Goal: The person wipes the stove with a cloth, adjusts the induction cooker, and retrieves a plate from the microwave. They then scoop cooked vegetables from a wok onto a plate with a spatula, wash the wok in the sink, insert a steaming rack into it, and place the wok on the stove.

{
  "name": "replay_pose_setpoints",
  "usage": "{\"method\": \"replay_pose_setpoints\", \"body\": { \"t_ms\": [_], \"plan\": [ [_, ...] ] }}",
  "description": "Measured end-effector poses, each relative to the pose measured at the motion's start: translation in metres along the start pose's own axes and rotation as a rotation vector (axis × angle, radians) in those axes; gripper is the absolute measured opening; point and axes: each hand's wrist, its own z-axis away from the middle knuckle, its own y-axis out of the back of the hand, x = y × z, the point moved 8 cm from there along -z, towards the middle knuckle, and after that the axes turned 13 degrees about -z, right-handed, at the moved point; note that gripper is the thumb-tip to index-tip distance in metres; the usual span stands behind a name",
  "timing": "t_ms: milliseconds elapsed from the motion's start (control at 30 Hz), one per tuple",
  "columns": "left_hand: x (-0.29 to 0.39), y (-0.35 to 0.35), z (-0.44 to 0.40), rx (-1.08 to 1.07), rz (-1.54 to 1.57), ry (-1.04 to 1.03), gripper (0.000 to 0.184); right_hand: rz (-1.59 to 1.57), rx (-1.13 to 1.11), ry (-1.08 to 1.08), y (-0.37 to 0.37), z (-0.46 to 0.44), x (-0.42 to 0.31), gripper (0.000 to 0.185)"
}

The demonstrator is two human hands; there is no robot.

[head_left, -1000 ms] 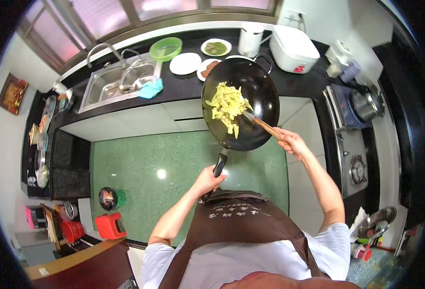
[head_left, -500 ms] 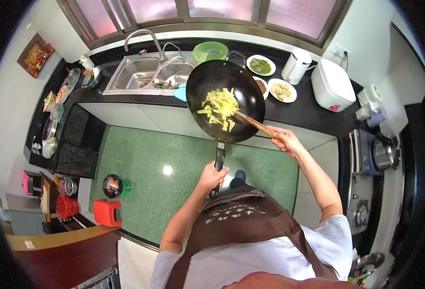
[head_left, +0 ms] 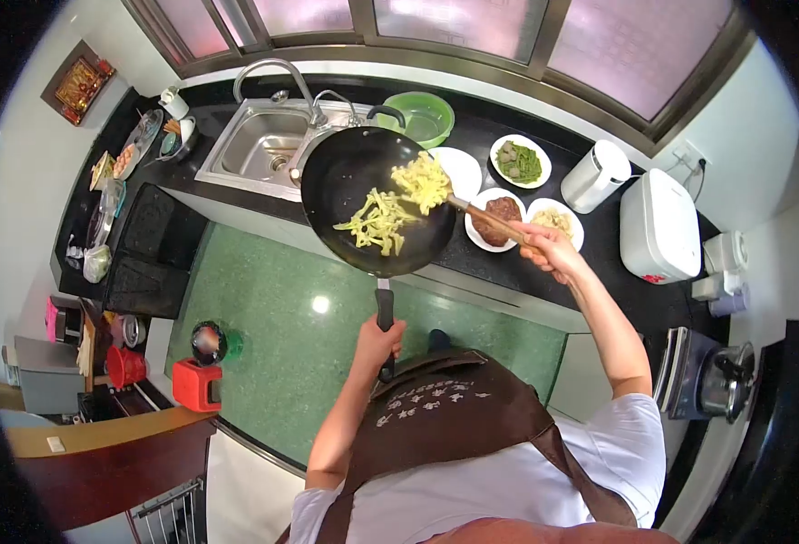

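A black wok is held up in front of me by its dark handle, with my left hand wrapped round it. Yellow-green food strips lie in the pan in two clumps, one in the middle and one at the right rim. My right hand grips a wooden-handled spatula, whose tip is hidden by the clump near the rim. Just beyond that rim a white plate shows, partly covered by the wok.
Plates of green vegetables, brown meat and pale food stand on the black counter. A green basin is by the sink. A white kettle and rice cooker stand right.
The wok has moved left relative to the plates, uncovering more of them. The food has split into two clumps, one pushed by the spatula to the right rim. The view has turned.
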Motion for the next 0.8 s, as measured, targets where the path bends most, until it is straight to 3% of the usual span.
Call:
{"method": "replay_pose_setpoints", "body": {
  "t_ms": [200, 367, 600, 733, 800],
  "plan": [
    [0.005, 0.007, -0.016, 0.114, -0.002, 0.048, 0.017, -0.051, 0.014, 0.002, 0.044, -0.042, -0.031, 0.037],
    [0.003, 0.02, -0.019, 0.161, -0.092, 0.075, 0.019, 0.084, 0.09, -0.041, 0.084, -0.088, -0.028, 0.038],
    [0.017, 0.039, -0.02, 0.193, -0.081, 0.059, 0.018, 0.43, 0.204, -0.082, 0.091, -0.147, -0.018, 0.04],
    [0.021, 0.044, -0.018, 0.184, -0.05, 0.043, 0.018, 0.808, 0.251, 0.059, 0.084, -0.159, -0.04, 0.038],
    [0.022, 0.047, -0.019, 0.187, -0.064, 0.04, 0.018, 1.103, 0.314, 0.243, 0.071, -0.154, -0.058, 0.037]
  ]
}}
